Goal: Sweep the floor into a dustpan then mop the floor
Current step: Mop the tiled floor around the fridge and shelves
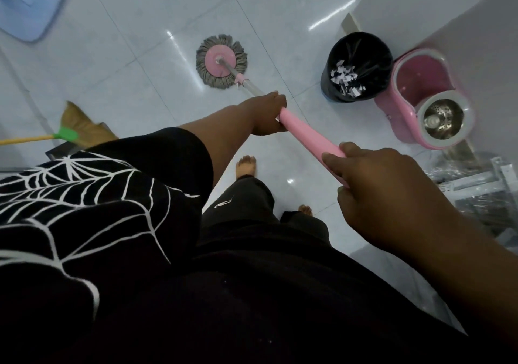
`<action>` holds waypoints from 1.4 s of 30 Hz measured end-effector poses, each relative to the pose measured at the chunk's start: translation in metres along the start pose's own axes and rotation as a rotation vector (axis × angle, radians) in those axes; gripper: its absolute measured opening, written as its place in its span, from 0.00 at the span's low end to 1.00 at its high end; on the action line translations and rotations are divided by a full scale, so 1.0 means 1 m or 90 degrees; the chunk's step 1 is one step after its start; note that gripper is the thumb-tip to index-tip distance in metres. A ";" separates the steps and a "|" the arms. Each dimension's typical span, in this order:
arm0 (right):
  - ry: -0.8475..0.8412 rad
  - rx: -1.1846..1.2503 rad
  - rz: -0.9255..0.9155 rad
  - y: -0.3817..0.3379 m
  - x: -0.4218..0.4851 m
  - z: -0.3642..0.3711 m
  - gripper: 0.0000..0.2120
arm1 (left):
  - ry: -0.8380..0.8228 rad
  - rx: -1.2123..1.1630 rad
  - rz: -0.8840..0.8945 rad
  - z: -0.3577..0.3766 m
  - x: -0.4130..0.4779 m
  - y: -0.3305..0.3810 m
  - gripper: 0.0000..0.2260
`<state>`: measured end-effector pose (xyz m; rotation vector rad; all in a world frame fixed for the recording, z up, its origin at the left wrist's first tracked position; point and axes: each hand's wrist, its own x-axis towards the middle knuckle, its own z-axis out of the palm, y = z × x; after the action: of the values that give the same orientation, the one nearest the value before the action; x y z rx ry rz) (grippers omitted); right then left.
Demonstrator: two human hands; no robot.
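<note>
Mop handle (pixel 308 136), pink-sleeved, was grasped by both hands: right hand (pixel 372 189) nearest, its grip clenched round the sleeve's near end; left hand (pixel 269 114) further along, grip clenched at the sleeve's far end where the metal shaft began. Bare feet were seen on the white tiled floor (pixel 157 27) below. Mop head (pixel 221 61), grey strands round a pink disc, was laid flat on the tiles ahead. Broom (pixel 67 133) and dustpan (pixel 60 151) were seen at left. Black-lined bin (pixel 356 67) holding paper scraps was set just beside the pink spin bucket (pixel 426 97) at right.
</note>
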<state>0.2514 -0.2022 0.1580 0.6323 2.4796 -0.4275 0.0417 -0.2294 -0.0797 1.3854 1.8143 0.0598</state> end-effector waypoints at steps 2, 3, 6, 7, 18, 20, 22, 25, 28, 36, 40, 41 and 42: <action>0.006 0.008 0.000 -0.003 0.029 -0.007 0.20 | 0.003 0.007 -0.011 -0.019 0.013 -0.022 0.23; 0.012 0.011 0.000 -0.005 0.039 -0.009 0.19 | 0.008 0.011 -0.015 -0.027 0.017 -0.029 0.23; 0.034 0.020 -0.001 -0.009 0.067 -0.011 0.19 | 0.007 0.020 -0.028 -0.046 0.030 -0.050 0.22; 0.044 0.023 -0.001 -0.010 0.075 -0.011 0.19 | 0.002 0.027 -0.033 -0.050 0.034 -0.056 0.22; 0.089 0.051 0.007 0.002 0.042 0.021 0.18 | -0.015 0.045 -0.055 -0.024 0.027 -0.030 0.25; 0.089 0.045 0.011 0.011 0.019 0.026 0.17 | -0.012 0.045 -0.048 -0.010 0.021 -0.008 0.24; 0.076 0.043 0.017 0.021 -0.008 0.032 0.18 | -0.012 0.041 -0.037 0.006 0.014 0.017 0.24; 0.060 0.045 0.029 0.037 -0.051 0.043 0.19 | -0.014 0.036 -0.011 0.035 0.006 0.056 0.24; 0.034 0.048 0.041 0.053 -0.096 0.056 0.20 | -0.022 0.034 0.014 0.068 0.002 0.095 0.25; -0.023 0.039 0.064 0.098 -0.190 0.089 0.19 | -0.041 0.016 0.074 0.139 -0.005 0.176 0.26; -0.086 0.026 0.027 0.116 -0.218 0.100 0.35 | -0.052 0.005 0.074 0.156 -0.006 0.195 0.25; -0.090 0.021 0.023 0.117 -0.219 0.102 0.36 | -0.061 0.010 0.073 0.158 -0.006 0.195 0.26; -0.091 0.015 0.022 0.117 -0.218 0.104 0.36 | -0.064 0.014 0.073 0.158 -0.005 0.195 0.26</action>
<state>0.5179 -0.2226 0.1797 0.6316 2.3287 -0.4731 0.2932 -0.2241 -0.0840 1.4811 1.6563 0.0299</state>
